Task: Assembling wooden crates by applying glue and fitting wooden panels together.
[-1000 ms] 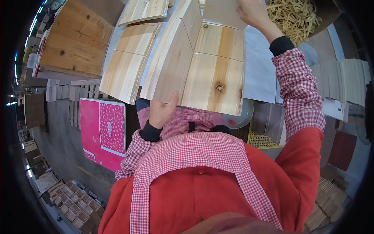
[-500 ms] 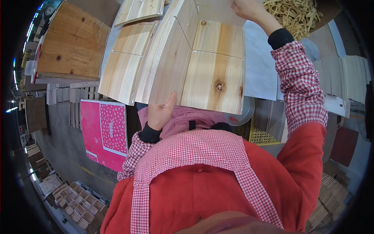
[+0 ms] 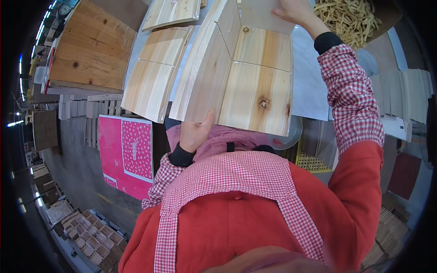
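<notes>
In front of me a pale wooden panel (image 3: 261, 91) with a dark knot lies flat, a groove running across it. A second wooden panel (image 3: 207, 68) stands tilted upright along its left side. A thin greyish end board (image 3: 261, 16) closes the far end. My left hand (image 3: 195, 132) grips the near end of the upright panel, thumb on its inner face and fingers underneath. At the far right corner my right hand (image 3: 296, 11) is closed at the edge of the end board; the picture's top edge partly cuts off its fingers.
More grooved panels (image 3: 154, 68) lie to the left, beside a brown wooden box (image 3: 88, 50). Curled strips (image 3: 346, 20) fill a container at the far right. Below the work surface are a pink printed carton (image 3: 125, 154) and a translucent tub (image 3: 293, 132).
The whole view has shifted slightly, so everything sits a little further right and lower. Both hands keep their places on the boards.
</notes>
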Motion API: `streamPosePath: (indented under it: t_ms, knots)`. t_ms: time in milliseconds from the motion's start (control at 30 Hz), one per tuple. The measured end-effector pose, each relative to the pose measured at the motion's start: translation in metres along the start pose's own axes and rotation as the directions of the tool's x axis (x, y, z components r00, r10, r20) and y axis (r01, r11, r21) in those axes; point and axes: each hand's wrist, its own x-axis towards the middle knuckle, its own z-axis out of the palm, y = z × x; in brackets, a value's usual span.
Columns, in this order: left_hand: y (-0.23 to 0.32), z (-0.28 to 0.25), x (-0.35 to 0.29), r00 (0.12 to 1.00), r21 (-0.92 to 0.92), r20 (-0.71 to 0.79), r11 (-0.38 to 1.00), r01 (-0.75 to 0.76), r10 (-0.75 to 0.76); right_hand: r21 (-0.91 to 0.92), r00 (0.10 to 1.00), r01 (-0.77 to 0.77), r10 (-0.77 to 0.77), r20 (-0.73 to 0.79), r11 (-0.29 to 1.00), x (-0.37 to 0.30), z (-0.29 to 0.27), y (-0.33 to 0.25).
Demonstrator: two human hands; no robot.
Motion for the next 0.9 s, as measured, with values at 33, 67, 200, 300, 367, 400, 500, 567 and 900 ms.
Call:
streamPosePath:
  t_ms: [33, 67, 200, 300, 367, 400, 500, 567, 900]
  knots:
    - [0.000, 0.001, 0.000, 1.000, 0.001, -0.002, 1.000, -0.003, 0.003, 0.182, 0.984, 0.133, -0.108, -0.142, 0.974, -0.004, -0.001, 0.000]
    - [0.001, 0.001, -0.001, 1.000, 0.024, -0.002, 0.999, -0.028, 0.028, 0.183, 0.982, 0.143, -0.116, -0.147, 0.973, 0.001, -0.004, -0.012]
    - [0.001, 0.001, -0.001, 0.994, 0.089, 0.001, 0.990, -0.113, 0.113, -0.366, 0.931, -0.250, 0.327, 0.164, 0.896, 0.020, -0.010, -0.037]
    - [0.000, 0.003, 0.001, 0.986, 0.121, 0.020, 0.978, -0.169, 0.168, -0.471, 0.958, -0.176, 0.260, 0.120, 0.865, 0.006, 0.006, -0.018]
    - [0.005, 0.003, 0.002, 0.970, 0.146, 0.025, 0.959, -0.245, 0.243, -0.467, 0.963, -0.172, 0.249, 0.107, 0.867, 0.008, 0.009, -0.018]
    - [0.006, 0.003, 0.002, 0.960, 0.159, 0.029, 0.947, -0.278, 0.277, -0.462, 0.964, -0.170, 0.245, 0.106, 0.870, 0.007, 0.009, -0.021]
    - [0.007, 0.002, 0.004, 0.957, 0.186, 0.038, 0.939, -0.291, 0.289, -0.454, 0.969, -0.162, 0.228, 0.094, 0.876, 0.005, 0.009, -0.026]
    - [0.009, 0.002, 0.004, 0.956, 0.201, 0.042, 0.935, -0.292, 0.289, -0.450, 0.974, -0.152, 0.212, 0.084, 0.880, 0.004, 0.009, -0.025]
    - [0.007, -0.001, -0.004, 0.974, 0.336, 0.081, 0.915, -0.225, 0.210, -0.417, 0.968, -0.228, 0.252, 0.004, 0.880, -0.006, 0.000, -0.016]
